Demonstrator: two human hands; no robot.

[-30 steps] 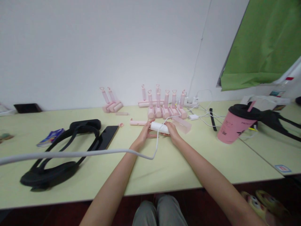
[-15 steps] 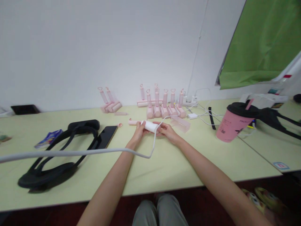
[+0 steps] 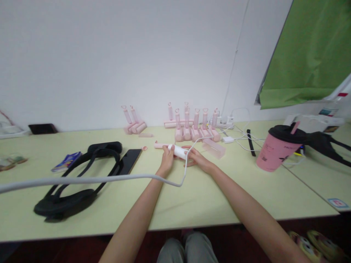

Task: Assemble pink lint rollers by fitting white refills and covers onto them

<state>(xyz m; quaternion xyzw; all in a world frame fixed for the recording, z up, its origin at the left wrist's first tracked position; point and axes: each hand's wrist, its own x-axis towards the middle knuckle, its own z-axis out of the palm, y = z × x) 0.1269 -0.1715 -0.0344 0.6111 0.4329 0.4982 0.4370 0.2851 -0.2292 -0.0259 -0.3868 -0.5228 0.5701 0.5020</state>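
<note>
We see the left hand [image 3: 166,160] closed around the left end of a white roll [image 3: 178,151], thumb on top. The right hand [image 3: 199,161] grips the roll's other end with curled fingers. The roll lies crosswise just above the table [image 3: 208,197], between the two hands. A pink handle [image 3: 161,145] sticks out from it at 9 o'clock, resting on the table.

A grey cable [image 3: 82,179] loops past the hands and runs off at 9 o'clock. At 2 o'clock, just beside the right hand, lies a clear pink cover [image 3: 215,148]. At 12 o'clock a cluster of pink rollers [image 3: 196,128] stands by the wall, with a smaller group [image 3: 135,124] at 11 o'clock.

At 9 o'clock we find a black phone [image 3: 128,161] and, beyond it, a black head strap [image 3: 76,182]. Well apart at 3 o'clock stands a pink cup [image 3: 275,155] with a black lid.
</note>
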